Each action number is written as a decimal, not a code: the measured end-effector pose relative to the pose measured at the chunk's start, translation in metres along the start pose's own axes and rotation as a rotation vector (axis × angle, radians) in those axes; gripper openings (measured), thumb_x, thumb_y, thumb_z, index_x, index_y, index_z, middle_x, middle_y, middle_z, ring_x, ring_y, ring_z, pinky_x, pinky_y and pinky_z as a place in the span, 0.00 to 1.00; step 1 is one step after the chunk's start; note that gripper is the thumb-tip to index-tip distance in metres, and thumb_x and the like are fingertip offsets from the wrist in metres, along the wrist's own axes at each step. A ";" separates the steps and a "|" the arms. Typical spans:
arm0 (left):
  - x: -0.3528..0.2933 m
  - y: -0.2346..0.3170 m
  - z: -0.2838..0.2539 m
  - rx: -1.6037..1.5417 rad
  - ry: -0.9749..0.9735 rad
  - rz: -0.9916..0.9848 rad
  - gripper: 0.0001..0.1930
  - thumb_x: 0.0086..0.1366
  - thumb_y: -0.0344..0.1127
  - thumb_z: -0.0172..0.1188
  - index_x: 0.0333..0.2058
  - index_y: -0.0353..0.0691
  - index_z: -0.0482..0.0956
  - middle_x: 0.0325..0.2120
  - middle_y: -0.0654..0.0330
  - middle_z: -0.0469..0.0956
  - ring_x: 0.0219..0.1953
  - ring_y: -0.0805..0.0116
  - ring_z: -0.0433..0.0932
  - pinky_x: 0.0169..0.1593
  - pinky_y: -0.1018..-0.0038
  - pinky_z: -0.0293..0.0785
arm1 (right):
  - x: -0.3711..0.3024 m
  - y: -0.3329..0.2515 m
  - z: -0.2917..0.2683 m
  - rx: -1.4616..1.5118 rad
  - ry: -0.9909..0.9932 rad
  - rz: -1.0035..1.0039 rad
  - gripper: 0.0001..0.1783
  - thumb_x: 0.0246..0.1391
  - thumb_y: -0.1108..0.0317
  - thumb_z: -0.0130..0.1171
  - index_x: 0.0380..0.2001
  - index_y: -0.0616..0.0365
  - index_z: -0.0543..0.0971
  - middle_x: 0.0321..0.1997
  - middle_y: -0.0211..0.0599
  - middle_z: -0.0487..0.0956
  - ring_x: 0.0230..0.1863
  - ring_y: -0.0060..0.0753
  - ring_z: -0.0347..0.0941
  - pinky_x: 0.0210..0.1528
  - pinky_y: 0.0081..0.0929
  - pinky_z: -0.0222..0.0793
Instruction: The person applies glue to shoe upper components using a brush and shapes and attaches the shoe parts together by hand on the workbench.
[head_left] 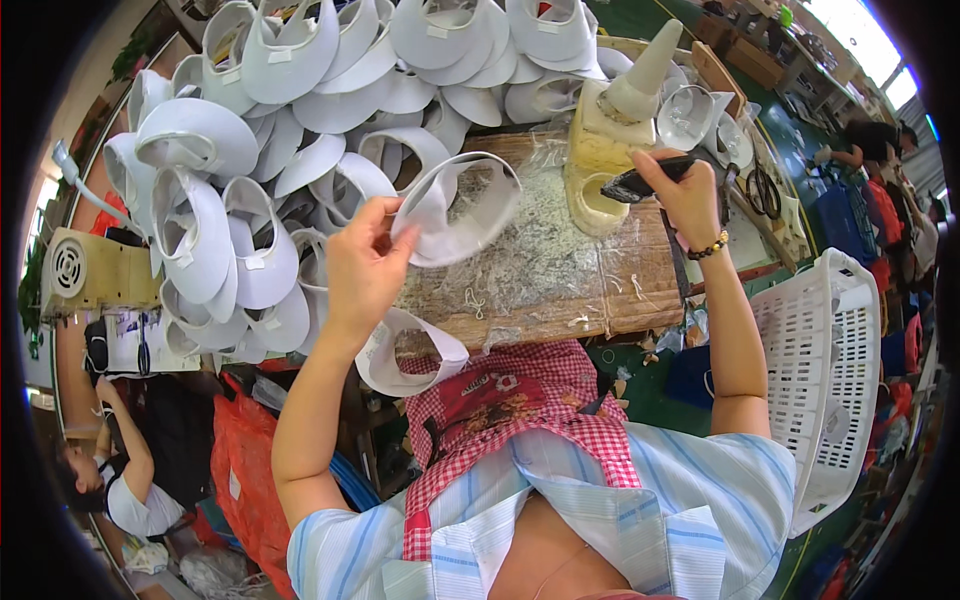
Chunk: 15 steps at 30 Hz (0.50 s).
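My left hand (pixel 362 262) pinches the edge of a white shoe upper (pixel 438 245), a curved open loop held up over the worn wooden board (pixel 560 285). In my right hand (pixel 685 195) is a dark brush (pixel 628 186), its head over the rim of a yellowish cup (pixel 598 212). Behind the cup stands a yellowish block with a pale cone-shaped nozzle (pixel 640 85) on it. Another white upper (pixel 376 358) hangs at the board's near left edge, below my left hand.
Piled white uppers (pixel 285 65) cover the far and left side. Scissors (pixel 762 190) hang at the right. A white plastic basket (pixel 810 340) stands by my right arm, a red plastic bag (pixel 245 470) at my left. Other people (pixel 140 490) are at work nearby.
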<state>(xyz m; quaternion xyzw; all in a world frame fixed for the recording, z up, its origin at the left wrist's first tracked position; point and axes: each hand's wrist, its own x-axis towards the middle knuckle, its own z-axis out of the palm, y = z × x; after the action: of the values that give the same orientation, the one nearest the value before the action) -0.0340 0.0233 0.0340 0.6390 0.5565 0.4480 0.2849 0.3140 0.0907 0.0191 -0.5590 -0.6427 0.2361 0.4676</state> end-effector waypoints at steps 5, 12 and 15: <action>-0.022 -0.021 0.003 0.790 -0.124 0.937 0.18 0.46 0.26 0.61 0.40 0.40 0.79 0.31 0.60 0.77 0.32 0.61 0.78 0.31 0.73 0.76 | -0.021 0.015 0.022 -0.374 0.013 -0.440 0.17 0.53 0.57 0.62 0.33 0.63 0.82 0.18 0.36 0.79 0.21 0.20 0.74 0.25 0.25 0.68; -0.036 -0.039 0.008 0.910 -0.207 1.099 0.14 0.47 0.32 0.59 0.36 0.42 0.79 0.34 0.63 0.75 0.31 0.66 0.76 0.29 0.77 0.73 | -0.024 0.015 -0.023 0.027 -0.149 0.247 0.18 0.56 0.56 0.59 0.26 0.63 0.81 0.15 0.28 0.76 0.12 0.14 0.68 0.13 0.17 0.59; -0.038 -0.044 0.011 0.898 -0.225 1.110 0.14 0.46 0.32 0.60 0.35 0.42 0.78 0.34 0.63 0.75 0.31 0.67 0.76 0.30 0.76 0.74 | -0.036 0.000 0.014 0.322 -0.194 0.233 0.19 0.56 0.56 0.59 0.24 0.62 0.81 0.16 0.28 0.76 0.12 0.13 0.67 0.12 0.14 0.58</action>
<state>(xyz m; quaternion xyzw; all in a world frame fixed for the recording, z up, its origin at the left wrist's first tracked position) -0.0440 -0.0019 -0.0185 0.9253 0.2476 0.1863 -0.2189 0.2995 0.0596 0.0005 -0.5224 -0.5698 0.4408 0.4562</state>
